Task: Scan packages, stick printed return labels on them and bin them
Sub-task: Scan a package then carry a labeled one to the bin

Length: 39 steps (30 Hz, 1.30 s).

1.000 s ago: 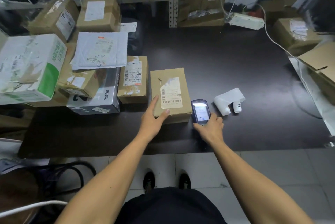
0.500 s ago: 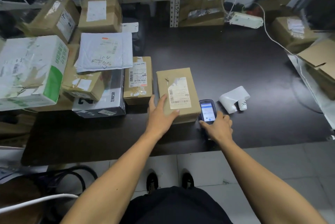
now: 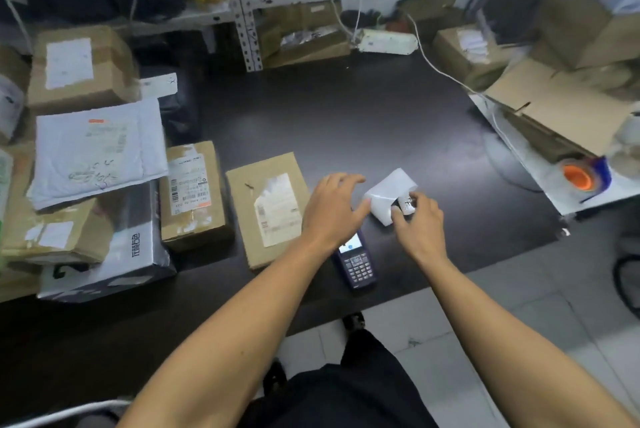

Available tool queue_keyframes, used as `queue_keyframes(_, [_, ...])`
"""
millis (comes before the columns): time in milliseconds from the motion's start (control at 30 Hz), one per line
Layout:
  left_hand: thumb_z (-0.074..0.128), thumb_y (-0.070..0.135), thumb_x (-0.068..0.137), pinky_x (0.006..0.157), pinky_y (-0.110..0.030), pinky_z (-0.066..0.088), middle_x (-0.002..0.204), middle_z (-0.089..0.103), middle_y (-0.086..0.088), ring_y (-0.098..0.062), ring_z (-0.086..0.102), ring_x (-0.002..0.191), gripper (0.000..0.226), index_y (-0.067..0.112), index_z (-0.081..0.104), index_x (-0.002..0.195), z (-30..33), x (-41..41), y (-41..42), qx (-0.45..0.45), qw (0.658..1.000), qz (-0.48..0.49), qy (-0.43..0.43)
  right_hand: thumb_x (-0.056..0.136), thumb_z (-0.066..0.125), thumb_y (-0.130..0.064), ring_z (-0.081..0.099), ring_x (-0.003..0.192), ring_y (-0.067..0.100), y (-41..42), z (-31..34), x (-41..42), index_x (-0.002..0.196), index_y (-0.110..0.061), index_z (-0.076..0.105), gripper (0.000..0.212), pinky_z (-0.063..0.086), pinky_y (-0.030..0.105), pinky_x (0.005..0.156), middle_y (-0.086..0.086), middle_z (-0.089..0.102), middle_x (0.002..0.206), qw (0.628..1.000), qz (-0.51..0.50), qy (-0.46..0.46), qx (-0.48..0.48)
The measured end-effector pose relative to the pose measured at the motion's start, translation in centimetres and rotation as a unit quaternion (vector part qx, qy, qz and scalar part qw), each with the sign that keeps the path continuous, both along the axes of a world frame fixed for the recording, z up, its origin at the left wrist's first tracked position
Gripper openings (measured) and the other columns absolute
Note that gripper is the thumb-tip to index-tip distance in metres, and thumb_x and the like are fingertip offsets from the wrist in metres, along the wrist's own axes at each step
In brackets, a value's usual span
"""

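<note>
I saw my right hand [image 3: 420, 223] pinch the curled label [image 3: 389, 194] beside the scanner [image 3: 356, 261] on the desk [image 3: 346, 116]; left hand [image 3: 332, 206] touched the label, fingers [image 3: 346, 178] apart.

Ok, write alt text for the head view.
Both hands reach a curled white label strip on a dark table: the right hand pinches it, the left hand hovers open. A handheld scanner lies beneath, a labelled cardboard package to its left.
</note>
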<state>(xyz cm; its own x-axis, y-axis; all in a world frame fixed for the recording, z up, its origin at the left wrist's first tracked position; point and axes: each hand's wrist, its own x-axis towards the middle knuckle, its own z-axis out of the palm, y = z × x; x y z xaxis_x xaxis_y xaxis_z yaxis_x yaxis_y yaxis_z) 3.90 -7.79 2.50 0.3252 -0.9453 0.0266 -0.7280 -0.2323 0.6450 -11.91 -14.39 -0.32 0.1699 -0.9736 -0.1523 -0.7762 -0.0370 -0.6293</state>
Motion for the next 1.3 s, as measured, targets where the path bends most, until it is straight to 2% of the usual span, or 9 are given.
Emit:
queue_keyframes(233, [0.056, 0.035, 0.095, 0.108, -0.036, 0.038, 0.147, 0.042, 0.001, -0.020, 0.036, 0.136, 0.051, 0.030, 0.045, 0.144, -3.3, -3.8, -9.2, 0.135, 0.990, -0.003, 0.049, 0.097, 0.054, -0.029, 0.035, 0.132, 0.030, -7.5, -2.0, -2.7, 0.141, -0.007, 0.042, 0.051, 0.033, 0.037, 0.104, 0.013, 0.043, 0.142, 0.999, 0.019, -0.013, 0.028])
queue_keyframes(400, [0.057, 0.040, 0.094, 0.109, -0.042, 0.039, 0.146, 0.045, -0.003, -0.025, 0.045, 0.131, 0.056, 0.034, 0.040, 0.146, -5.2, -4.6, -13.1, 0.173, 0.979, 0.027, 0.106, 0.101, 0.047, -0.032, 0.031, 0.137, 0.023, -10.6, -3.4, -3.4, 0.145, -0.009, 0.039, 0.050, 0.032, 0.033, 0.106, 0.006, 0.041, 0.148, 0.995, 0.071, -0.035, 0.067])
queue_keyframes(467, [0.057, 0.040, 0.094, 0.106, -0.038, 0.041, 0.138, 0.052, -0.005, -0.023, 0.050, 0.125, 0.055, 0.034, 0.040, 0.146, -5.7, -4.4, -14.3, 0.186, 0.975, 0.037, 0.114, 0.102, 0.045, -0.031, 0.031, 0.137, 0.020, -11.2, -4.0, -3.3, 0.144, -0.010, 0.041, 0.047, 0.031, 0.030, 0.105, 0.003, 0.043, 0.148, 0.991, 0.096, -0.050, 0.078])
queue_keyframes(633, [0.063, 0.034, 0.093, 0.076, -0.019, 0.043, 0.095, 0.063, 0.001, -0.013, 0.060, 0.092, 0.048, 0.033, 0.049, 0.139, -5.9, -3.6, -15.3, 0.194, 0.959, 0.088, 0.189, 0.102, 0.045, -0.023, 0.032, 0.130, 0.009, -11.3, -4.8, -3.2, 0.132, -0.013, 0.054, 0.033, 0.026, 0.012, 0.090, -0.003, 0.053, 0.133, 0.981, 0.158, -0.086, 0.077])
queue_keyframes(767, [0.067, 0.028, 0.093, 0.066, -0.009, 0.042, 0.098, 0.066, -0.003, -0.008, 0.060, 0.084, 0.044, 0.030, 0.053, 0.134, -5.8, -3.0, -14.9, 0.209, 0.937, 0.091, 0.263, 0.101, 0.046, -0.019, 0.036, 0.125, 0.005, -10.7, -4.7, -3.4, 0.126, -0.014, 0.057, 0.028, 0.034, 0.019, 0.090, -0.015, 0.048, 0.112, 0.975, 0.172, -0.121, 0.072])
queue_keyframes(867, [0.067, 0.020, 0.093, 0.067, -0.003, 0.044, 0.094, 0.068, -0.002, -0.005, 0.061, 0.082, 0.044, 0.027, 0.054, 0.134, -5.5, -2.9, -14.5, 0.197, 0.921, 0.096, 0.321, 0.098, 0.051, -0.017, 0.038, 0.122, 0.006, -10.6, -5.1, -3.7, 0.122, -0.013, 0.061, 0.026, 0.038, 0.023, 0.096, -0.013, 0.052, 0.109, 0.971, 0.194, -0.123, 0.062])
queue_keyframes(967, [0.070, 0.019, 0.092, 0.070, -0.009, 0.047, 0.097, 0.072, -0.005, -0.005, 0.063, 0.079, 0.045, 0.028, 0.055, 0.133, -5.7, -2.7, -14.2, 0.196, 0.912, 0.102, 0.345, 0.096, 0.054, -0.015, 0.040, 0.118, 0.005, -10.6, -5.8, -4.0, 0.115, -0.015, 0.066, 0.023, 0.037, 0.021, 0.099, -0.013, 0.063, 0.114, 0.967, 0.221, -0.124, 0.036])
queue_keyframes(1200, [0.057, 0.000, 0.088, 0.081, -0.028, 0.052, 0.101, 0.071, -0.008, -0.015, 0.062, 0.080, 0.054, 0.026, 0.053, 0.135, -6.3, -1.9, -13.7, 0.220, 0.921, 0.110, 0.302, 0.098, 0.049, -0.020, 0.054, 0.097, 0.002, -10.7, -5.8, -4.0, 0.113, -0.025, 0.065, 0.023, 0.043, 0.022, 0.087, -0.008, 0.055, 0.114, 0.963, 0.219, -0.132, 0.089])
queue_keyframes(1300, [0.054, -0.005, 0.087, 0.078, -0.025, 0.051, 0.103, 0.071, -0.006, -0.014, 0.062, 0.082, 0.057, 0.024, 0.051, 0.137, -6.0, -1.7, -13.5, 0.220, 0.924, 0.097, 0.298, 0.097, 0.055, -0.024, 0.053, 0.097, 0.006, -11.0, -5.7, -3.2, 0.116, -0.021, 0.063, 0.021, 0.044, 0.025, 0.086, -0.008, 0.059, 0.105, 0.971, 0.193, -0.128, 0.065])
